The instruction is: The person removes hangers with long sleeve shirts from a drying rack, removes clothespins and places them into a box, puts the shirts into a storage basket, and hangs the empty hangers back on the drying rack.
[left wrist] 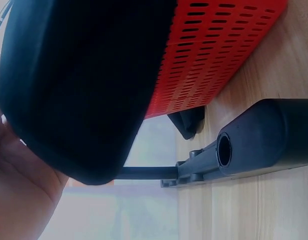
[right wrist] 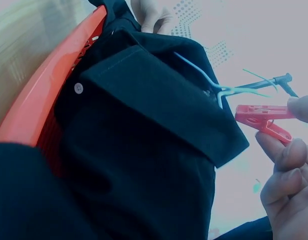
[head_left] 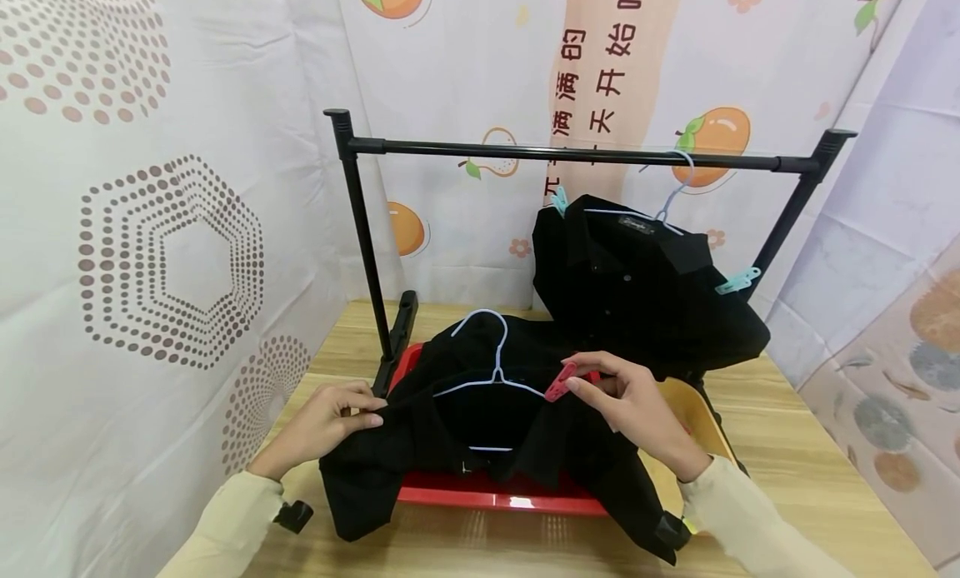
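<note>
A black collared shirt lies over a red basket, with a light blue hanger inside its neck and the hook sticking up. At the shirt's left shoulder, my left hand pinches the cloth between thumb and fingers. My right hand holds a red clothespin by its handles, its tip close to the hanger's right arm and the collar. In the right wrist view the clothespin is beside the collar; whether it touches the cloth I cannot tell. Black cloth hides most of the left fingers in the left wrist view.
A black rack with a crossbar stands behind the basket. From it hangs another black shirt on a blue hanger, with teal clothespins at its shoulders. A yellow basket sits right of the red one on the wooden table.
</note>
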The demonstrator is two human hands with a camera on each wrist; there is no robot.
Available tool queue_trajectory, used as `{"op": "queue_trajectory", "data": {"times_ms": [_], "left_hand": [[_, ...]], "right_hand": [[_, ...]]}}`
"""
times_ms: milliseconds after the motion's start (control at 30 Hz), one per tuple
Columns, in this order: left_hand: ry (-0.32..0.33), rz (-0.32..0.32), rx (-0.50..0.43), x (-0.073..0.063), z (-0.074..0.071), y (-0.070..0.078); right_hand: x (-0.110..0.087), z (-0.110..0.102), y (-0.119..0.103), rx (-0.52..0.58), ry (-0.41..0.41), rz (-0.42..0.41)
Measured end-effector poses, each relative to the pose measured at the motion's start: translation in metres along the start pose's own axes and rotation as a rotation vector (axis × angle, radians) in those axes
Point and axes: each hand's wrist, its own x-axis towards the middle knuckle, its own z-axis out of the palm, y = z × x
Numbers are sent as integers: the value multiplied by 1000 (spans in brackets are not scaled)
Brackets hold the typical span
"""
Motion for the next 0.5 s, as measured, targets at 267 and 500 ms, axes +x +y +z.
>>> {"op": "queue_trajectory", "data": {"times_ms": [267, 500], "left_hand": [[6, 15, -4, 1, 0, -1], [8, 9, 0, 1, 1, -3]], "right_hand": [[-5, -11, 7, 29, 28, 13], [-11, -19, 12, 38, 46, 22]]}}
